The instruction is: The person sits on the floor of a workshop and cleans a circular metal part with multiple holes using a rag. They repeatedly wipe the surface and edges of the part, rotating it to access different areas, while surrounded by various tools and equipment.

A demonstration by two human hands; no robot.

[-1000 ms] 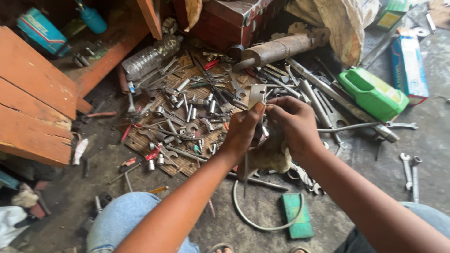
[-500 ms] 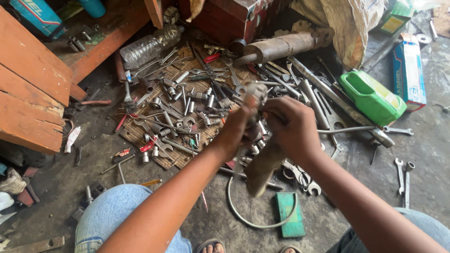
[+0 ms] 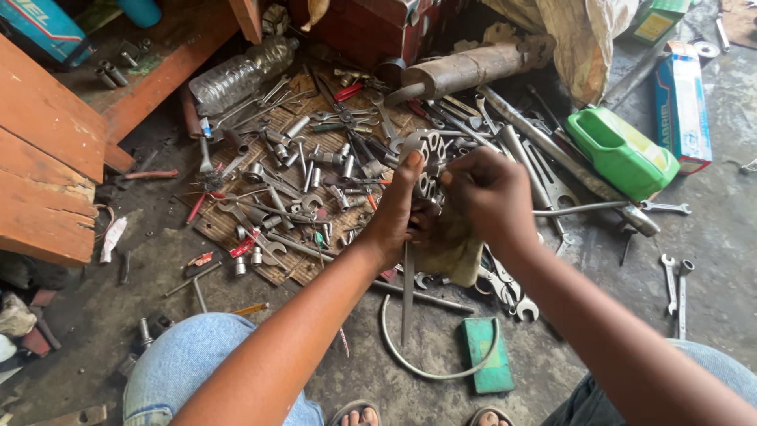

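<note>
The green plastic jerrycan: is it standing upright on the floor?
No. The green plastic jerrycan lies on its side on the floor, to the right of the scattered tools.

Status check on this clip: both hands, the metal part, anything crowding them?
Left hand and right hand both grip the round holed metal part. Dirty rag hangs beneath it. Scattered sockets and wrenches lie just below on the floor.

Soft, even daylight, brighter at right, dim under the wooden bench (image 3: 47,158) at left; mostly sharp, no glare
</note>
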